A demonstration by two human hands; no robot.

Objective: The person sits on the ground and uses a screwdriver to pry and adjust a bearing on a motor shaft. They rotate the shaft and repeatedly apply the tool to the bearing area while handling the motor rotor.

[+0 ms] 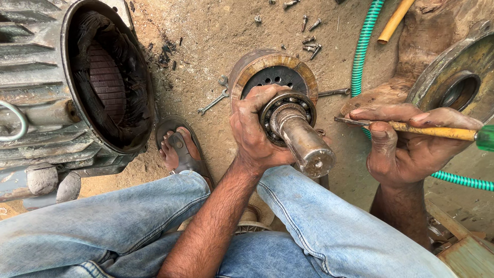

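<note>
Rotor (272, 77) upright between the knees, shaft (303, 139) toward the camera.
Left hand (254, 128) wraps the bearing (285, 110) at the shaft's base, fingers curled tight. Right hand (406, 139) pinches a yellow-handled screwdriver (427, 130), tip near the bearing. Motor housing (77, 82) lies left; wrench (213, 103) and bolts (310, 44) on the dirt floor (216, 31); green hose (363, 46) right.

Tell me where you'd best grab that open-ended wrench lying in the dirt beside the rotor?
Probably by the slim middle of the wrench, coming straight down from above. It lies flat on the ground, its two ends wider, with bare dirt along both sides, so fingers can pinch across the narrow shank, clear of the rotor.
</note>
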